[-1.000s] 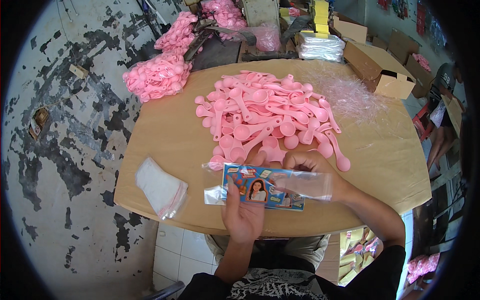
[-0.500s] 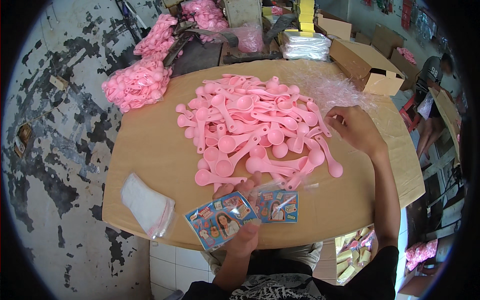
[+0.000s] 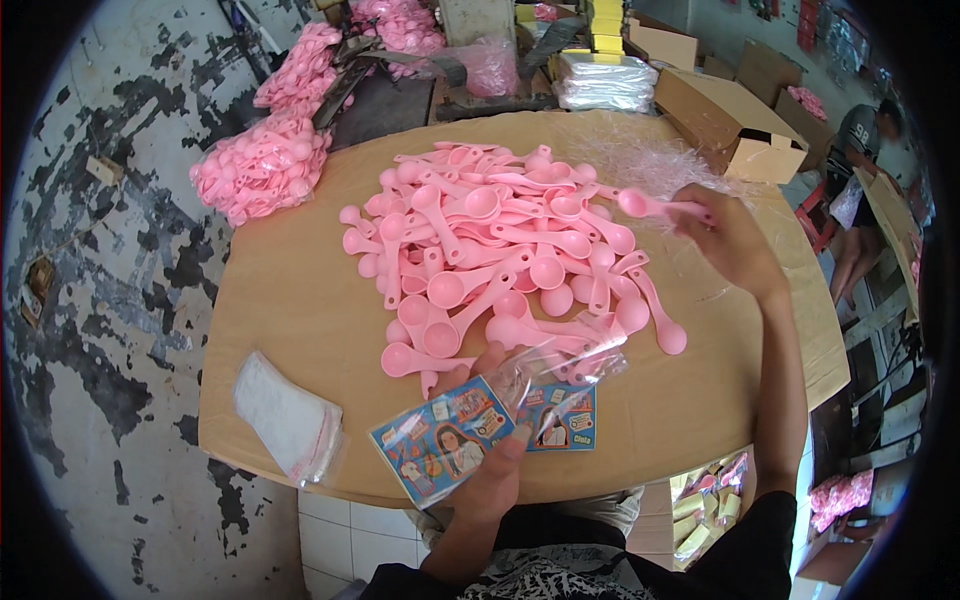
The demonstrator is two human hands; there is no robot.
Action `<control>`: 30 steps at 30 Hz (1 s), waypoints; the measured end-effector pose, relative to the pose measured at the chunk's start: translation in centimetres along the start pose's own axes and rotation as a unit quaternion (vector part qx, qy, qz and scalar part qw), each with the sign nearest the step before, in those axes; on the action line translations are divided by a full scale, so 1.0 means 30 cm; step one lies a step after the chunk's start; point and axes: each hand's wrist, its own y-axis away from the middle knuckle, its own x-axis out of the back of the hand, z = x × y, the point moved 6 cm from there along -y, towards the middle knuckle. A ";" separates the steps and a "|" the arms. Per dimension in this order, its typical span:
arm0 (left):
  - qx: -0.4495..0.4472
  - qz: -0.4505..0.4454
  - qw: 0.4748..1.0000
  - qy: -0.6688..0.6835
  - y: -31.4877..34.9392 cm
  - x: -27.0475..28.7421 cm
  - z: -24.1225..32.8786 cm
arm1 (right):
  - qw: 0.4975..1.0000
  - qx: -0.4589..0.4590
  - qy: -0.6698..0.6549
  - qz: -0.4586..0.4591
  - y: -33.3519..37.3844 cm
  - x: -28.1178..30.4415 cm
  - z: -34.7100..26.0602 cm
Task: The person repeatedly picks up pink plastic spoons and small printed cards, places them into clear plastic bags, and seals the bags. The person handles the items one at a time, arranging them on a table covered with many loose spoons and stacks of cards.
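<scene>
My left hand (image 3: 492, 470) is closed on a clear plastic bag (image 3: 575, 362) with a blue printed card (image 3: 445, 440) inside. The bag's loose end points up and right, over the near edge of a heap of pink measuring spoons (image 3: 500, 235). Beneath the bag, partly covered by it, more blue cards (image 3: 572, 418) lie on the table. At the heap's right side my right hand (image 3: 728, 240) pinches one pink measuring spoon (image 3: 640, 204) by its handle, with the bowl toward the left.
A stack of clear bags (image 3: 288, 415) lies at the table's left front. Crumpled clear film (image 3: 650, 160) and an open cardboard box (image 3: 735, 120) are at the back right. Bagged pink spoons (image 3: 262, 168) stand back left. Below the front edge is a box of wrapped pieces (image 3: 705, 510). A person (image 3: 860, 150) sits far right.
My right hand has taken a pink measuring spoon from the heap's right side and lifted it. The bag in my left hand has spread wider at its loose end.
</scene>
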 end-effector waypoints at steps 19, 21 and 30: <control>0.012 0.000 0.996 0.089 -0.002 0.015 -0.007 | 0.994 0.009 -0.106 0.025 0.052 0.202 -0.018; 0.018 0.000 0.996 0.089 -0.002 0.015 -0.010 | 0.996 0.013 -0.086 0.025 0.050 0.196 0.020; 0.032 0.013 0.999 0.034 0.007 -0.008 -0.003 | 0.988 -0.005 -0.149 0.046 0.066 0.176 -0.002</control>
